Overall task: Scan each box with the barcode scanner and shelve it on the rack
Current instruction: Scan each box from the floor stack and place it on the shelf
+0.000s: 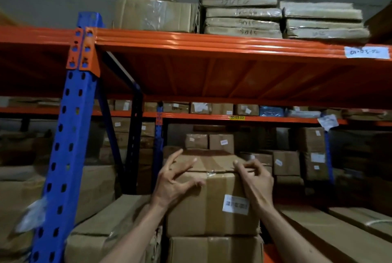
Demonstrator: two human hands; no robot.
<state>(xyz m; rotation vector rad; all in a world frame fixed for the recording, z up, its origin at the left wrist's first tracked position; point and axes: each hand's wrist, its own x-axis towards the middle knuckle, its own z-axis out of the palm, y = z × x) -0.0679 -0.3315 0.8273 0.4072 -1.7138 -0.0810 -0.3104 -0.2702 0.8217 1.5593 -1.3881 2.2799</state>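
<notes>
A brown cardboard box (212, 203) with clear tape and a white barcode label (235, 204) on its near face sits on top of another box (214, 250) on the rack's lower shelf. My left hand (174, 182) rests against the box's upper left corner, fingers spread over the top edge. My right hand (254, 178) curls its fingers over the upper right edge. No barcode scanner is in view.
The blue upright (63, 146) of the rack stands at left, with an orange beam (212, 44) and shelf overhead carrying wrapped boxes. Long flat cartons (331, 233) lie to the right, a wrapped carton (101, 226) to the left, and more boxes are stacked behind.
</notes>
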